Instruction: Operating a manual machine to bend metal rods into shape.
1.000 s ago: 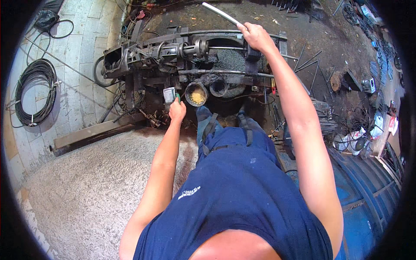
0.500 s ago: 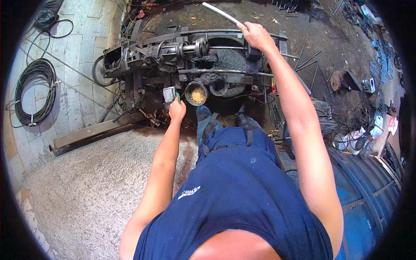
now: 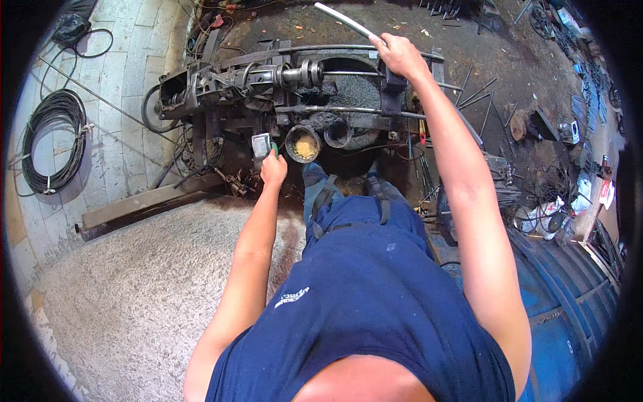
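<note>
My right hand (image 3: 400, 57) is closed round the near end of a pale metal bar (image 3: 343, 19), which slants up to the left over a dark, greasy machine (image 3: 268, 80). The hand is just above a dark block on the machine's right part. Closer to me, my left hand (image 3: 273, 169) has its fingers wrapped at a green part joined to a pale grey rectangular piece (image 3: 260, 146); its exact kind does not show. Right beside it is a round metal pot (image 3: 293, 142) with yellow stuff inside. A second, dark round cup (image 3: 337, 134) adjoins the pot.
Long metal rods (image 3: 348, 110) run across the machine, above grey granules. A coiled black cable (image 3: 55, 141) lies on the tiled floor at left. Loose dark bars (image 3: 479, 94) lie at right, with a blue metal surface (image 3: 556, 301) nearer me.
</note>
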{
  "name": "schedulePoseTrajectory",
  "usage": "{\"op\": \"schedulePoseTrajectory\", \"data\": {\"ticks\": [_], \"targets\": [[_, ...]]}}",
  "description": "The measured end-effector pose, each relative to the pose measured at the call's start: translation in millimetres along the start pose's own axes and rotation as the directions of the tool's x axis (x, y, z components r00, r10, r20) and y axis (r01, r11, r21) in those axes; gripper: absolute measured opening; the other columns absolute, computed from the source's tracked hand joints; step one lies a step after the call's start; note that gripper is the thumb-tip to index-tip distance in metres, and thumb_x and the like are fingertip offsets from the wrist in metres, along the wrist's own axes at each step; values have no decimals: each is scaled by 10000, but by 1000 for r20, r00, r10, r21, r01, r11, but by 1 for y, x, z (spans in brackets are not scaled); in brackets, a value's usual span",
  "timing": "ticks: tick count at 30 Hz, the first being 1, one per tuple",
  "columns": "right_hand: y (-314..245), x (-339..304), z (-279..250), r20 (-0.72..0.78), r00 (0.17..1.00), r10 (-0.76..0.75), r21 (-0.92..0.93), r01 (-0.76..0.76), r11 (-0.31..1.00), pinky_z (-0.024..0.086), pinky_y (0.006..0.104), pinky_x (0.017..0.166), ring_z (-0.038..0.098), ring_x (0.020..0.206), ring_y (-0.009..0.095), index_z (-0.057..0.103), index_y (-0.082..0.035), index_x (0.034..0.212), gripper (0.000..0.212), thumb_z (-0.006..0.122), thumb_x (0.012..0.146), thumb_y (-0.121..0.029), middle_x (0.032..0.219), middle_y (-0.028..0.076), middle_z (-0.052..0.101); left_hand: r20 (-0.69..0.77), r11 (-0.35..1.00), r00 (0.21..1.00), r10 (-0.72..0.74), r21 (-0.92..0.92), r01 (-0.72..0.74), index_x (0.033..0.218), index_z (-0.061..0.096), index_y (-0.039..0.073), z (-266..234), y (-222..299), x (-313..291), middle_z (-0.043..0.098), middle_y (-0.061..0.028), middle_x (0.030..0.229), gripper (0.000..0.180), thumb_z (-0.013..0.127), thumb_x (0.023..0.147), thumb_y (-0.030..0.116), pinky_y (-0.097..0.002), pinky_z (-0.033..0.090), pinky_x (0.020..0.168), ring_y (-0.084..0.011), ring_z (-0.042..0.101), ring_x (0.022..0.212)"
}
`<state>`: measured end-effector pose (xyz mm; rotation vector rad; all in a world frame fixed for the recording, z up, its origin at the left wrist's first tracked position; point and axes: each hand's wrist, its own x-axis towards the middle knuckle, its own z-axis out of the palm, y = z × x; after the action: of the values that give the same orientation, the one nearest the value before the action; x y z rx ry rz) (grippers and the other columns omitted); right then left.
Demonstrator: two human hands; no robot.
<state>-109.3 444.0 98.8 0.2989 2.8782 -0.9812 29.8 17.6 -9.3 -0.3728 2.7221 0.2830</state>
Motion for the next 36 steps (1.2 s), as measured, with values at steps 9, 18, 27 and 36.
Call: {"op": "schedulePoseTrajectory", "data": {"ticks": [9, 18, 27, 36], "targets": [[-2, -2, -1, -29, 1000, -10, -17, 10, 1000, 469, 496, 905, 608, 1038, 409, 659, -24, 1033, 602, 389, 951, -556, 1046, 250, 653, 2, 1000, 1000, -3, -2, 3, 1252, 572, 98, 3, -2, 3, 654, -259, 1035, 403, 529, 889, 267, -517, 498, 849, -429, 630, 981], [4, 3, 2, -12, 1000, -28, -16, 27, 1000, 479, 501, 882, 622, 1006, 406, 658, -13, 1007, 632, 414, 931, -591, 1010, 253, 660, 16, 1000, 1000, -8, 13, 8, 1254, 571, 92, 0, 1, 3, 657, -262, 1020, 415, 525, 885, 277, -518, 501, 852, -433, 634, 972], [0, -3, -2, -38, 999, -33, -24, 32, 999, 474, 494, 828, 618, 963, 429, 656, -8, 992, 610, 469, 918, -584, 961, 261, 658, 5, 999, 999, -42, 3, 42, 1254, 576, 96, 1, 3, 3, 655, -261, 1035, 421, 510, 881, 278, -512, 495, 869, -423, 631, 987], [1, -4, -7, 4, 1000, -22, -52, 22, 998, 485, 504, 872, 624, 1003, 405, 656, -24, 1025, 625, 427, 926, -598, 1006, 246, 661, 16, 999, 998, -54, 1, 54, 1277, 572, 104, 0, 4, 3, 651, -264, 1052, 463, 468, 868, 292, -507, 492, 876, -426, 627, 997]]}}
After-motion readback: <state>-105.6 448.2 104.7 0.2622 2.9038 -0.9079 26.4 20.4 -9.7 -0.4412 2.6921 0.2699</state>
